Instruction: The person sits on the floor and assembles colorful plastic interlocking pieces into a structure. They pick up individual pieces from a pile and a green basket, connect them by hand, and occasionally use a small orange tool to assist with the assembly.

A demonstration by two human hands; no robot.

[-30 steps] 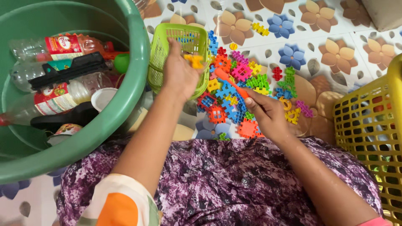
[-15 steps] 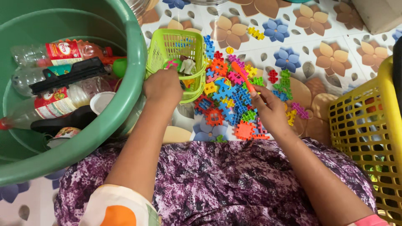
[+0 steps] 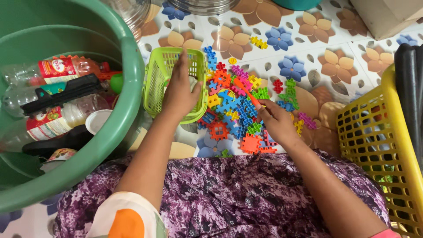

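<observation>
My left hand (image 3: 180, 90) reaches into a small lime-green plastic basket (image 3: 155, 81) on the floor, fingers spread over its inside; I cannot see anything held. My right hand (image 3: 275, 121) rests on a pile of colourful interlocking plastic blocks (image 3: 233, 105) and pinches a thin orange piece (image 3: 246, 90) between thumb and fingers. The pile lies right of the green basket on a flower-patterned floor mat (image 3: 335, 66). A few loose blocks, yellow (image 3: 259, 42), red (image 3: 277, 85) and green (image 3: 291, 92), lie farther out.
A large green tub (image 3: 119, 128) at left holds plastic bottles, a black object and a white cup. A yellow mesh basket (image 3: 379, 132) stands at right. A cardboard box (image 3: 387, 15) and metal pots sit at the top. My purple floral lap fills the foreground.
My left hand carried a yellow piece to the green basket and now sits deeper inside it. My right hand shifted left on the pile and picked up the orange piece.
</observation>
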